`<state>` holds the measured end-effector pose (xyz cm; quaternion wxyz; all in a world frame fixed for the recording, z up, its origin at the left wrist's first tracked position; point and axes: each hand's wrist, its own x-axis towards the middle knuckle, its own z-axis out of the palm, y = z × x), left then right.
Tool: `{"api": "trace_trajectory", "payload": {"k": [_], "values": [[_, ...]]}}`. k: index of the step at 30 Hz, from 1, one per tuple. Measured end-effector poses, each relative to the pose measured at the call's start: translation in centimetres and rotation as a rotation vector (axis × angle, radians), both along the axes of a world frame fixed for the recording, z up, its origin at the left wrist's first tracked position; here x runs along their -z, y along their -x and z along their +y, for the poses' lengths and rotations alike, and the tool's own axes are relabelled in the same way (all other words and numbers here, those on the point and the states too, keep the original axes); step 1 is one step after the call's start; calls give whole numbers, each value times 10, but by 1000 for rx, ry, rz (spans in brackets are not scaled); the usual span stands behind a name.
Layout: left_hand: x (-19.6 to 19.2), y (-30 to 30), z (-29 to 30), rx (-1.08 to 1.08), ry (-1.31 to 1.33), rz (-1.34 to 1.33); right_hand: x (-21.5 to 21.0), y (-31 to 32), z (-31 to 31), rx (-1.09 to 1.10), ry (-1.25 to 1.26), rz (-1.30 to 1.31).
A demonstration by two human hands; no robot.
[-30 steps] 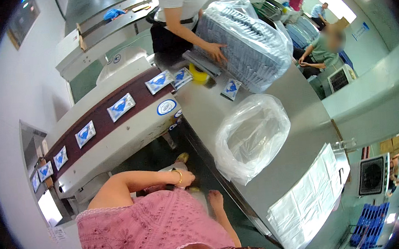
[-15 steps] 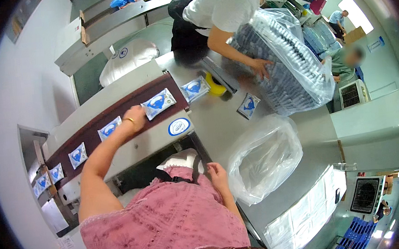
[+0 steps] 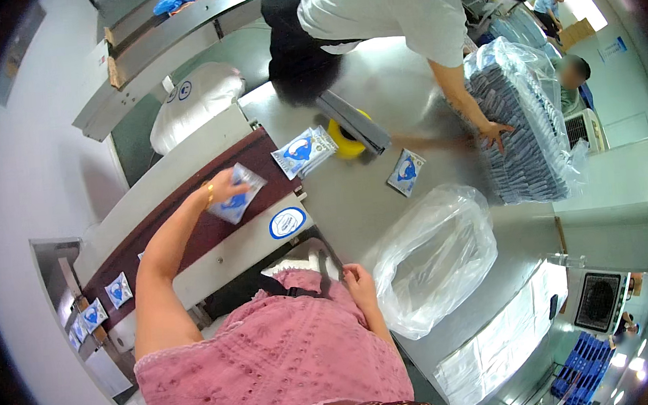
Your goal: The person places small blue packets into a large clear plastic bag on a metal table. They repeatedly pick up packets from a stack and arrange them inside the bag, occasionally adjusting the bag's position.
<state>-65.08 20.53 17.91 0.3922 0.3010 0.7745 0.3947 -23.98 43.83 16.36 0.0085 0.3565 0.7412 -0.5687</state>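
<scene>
the left hand (image 3: 224, 187) lies on a blue-and-white packet (image 3: 237, 200) on the brown conveyor belt (image 3: 190, 236), fingers pressed together over it. the right hand (image 3: 359, 282), beside the belt, rests loosely curled at the steel table (image 3: 354, 200) edge, just beside a clear plastic bag (image 3: 435, 258).

The steel table (image 3: 354, 200) (beside a conveyor) carries sachets (image 3: 303, 151), tape roll (image 3: 346, 141), clear bag (image 3: 435, 258).

Three loose blue-and-white packets up this end: one on the brown belt (image 3: 190, 240) under a hand (image 3: 225, 187), one at the belt's end (image 3: 304, 151), one on the steel table (image 3: 407, 172). Four more packets far down the belt (image 3: 93, 312). One yellow tape roll (image 3: 346, 141), one clear bag (image 3: 435, 258), one wrapped stack (image 3: 524, 130).
</scene>
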Motion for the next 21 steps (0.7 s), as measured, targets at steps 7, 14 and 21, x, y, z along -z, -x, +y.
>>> {"api": "trace_trajectory", "payload": {"k": [7, 14, 21], "values": [[61, 73, 183, 192, 193, 125, -46, 22, -3, 53, 18, -14], [43, 52, 250, 287, 492, -14, -62, 17, -7, 127, -77, 84], [23, -128, 234, 678, 387, 964, -90, 9, 22, 129, -132, 58]]}}
